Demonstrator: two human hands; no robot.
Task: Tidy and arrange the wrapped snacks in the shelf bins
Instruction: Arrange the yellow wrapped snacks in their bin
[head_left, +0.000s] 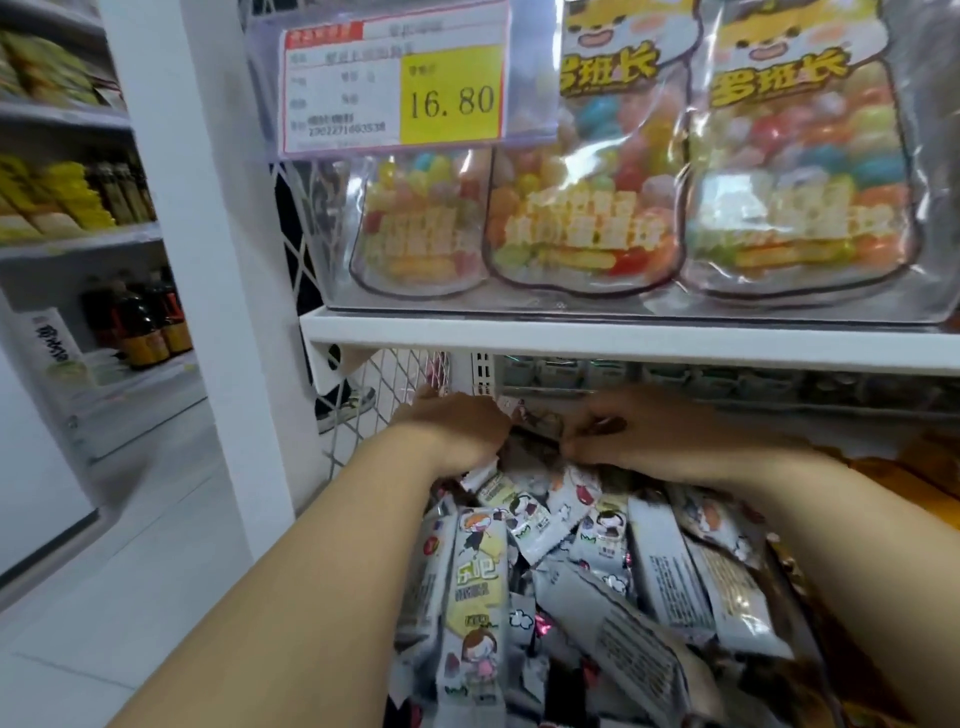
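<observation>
Your left hand (452, 431) and right hand (649, 436) reach deep under the shelf (623, 340), fingers buried among the wrapped snacks (649, 561); whether they grip any, I cannot tell. The heap lies jumbled, so most sorting looks undone. The low shelf, loaded with candy bags (582, 208), crowds your reach.

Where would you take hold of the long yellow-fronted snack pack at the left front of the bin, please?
Probably pinch the yellow-fronted pack across its narrow middle, coming from above. It lies flat and face up on top of the pile, with its middle uncovered, so the two long edges offer the easiest grip.
</observation>
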